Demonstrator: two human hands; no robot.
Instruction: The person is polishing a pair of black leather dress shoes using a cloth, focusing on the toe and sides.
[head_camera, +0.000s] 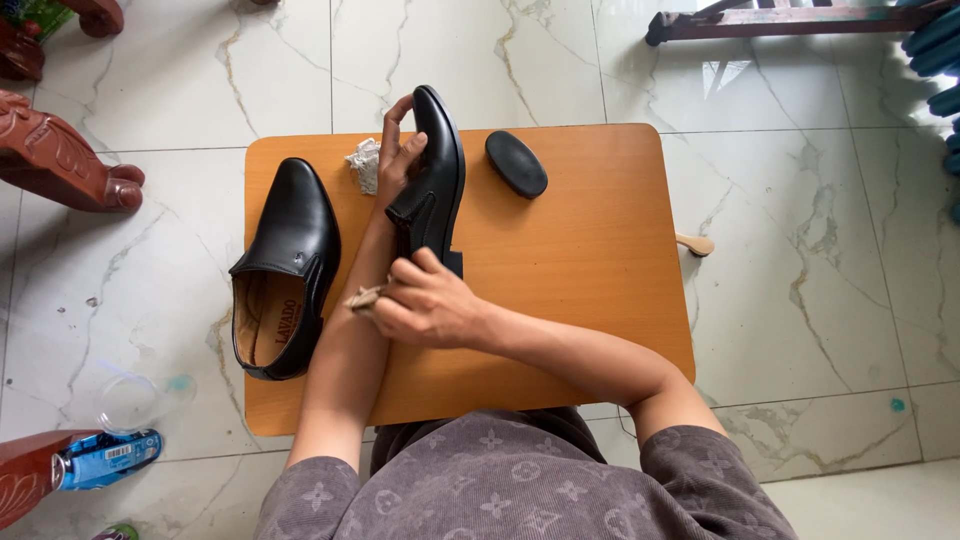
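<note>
Head view: left hand (398, 155) grips shoe (432, 180); right hand (425, 305) pinches cloth (364, 297); brush (516, 164) beside.

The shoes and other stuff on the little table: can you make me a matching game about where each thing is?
Things:
1. Shoe lying flat
2. Tilted shoe
3. Black oval brush
4. Crumpled cloth

Places:
A. Far side of the table, right of the hands
B. Held by the left hand
C. Left side of the table, opening up
D. Just beside the left hand's fingers

Pairs: 1-C, 2-B, 3-A, 4-D
</note>
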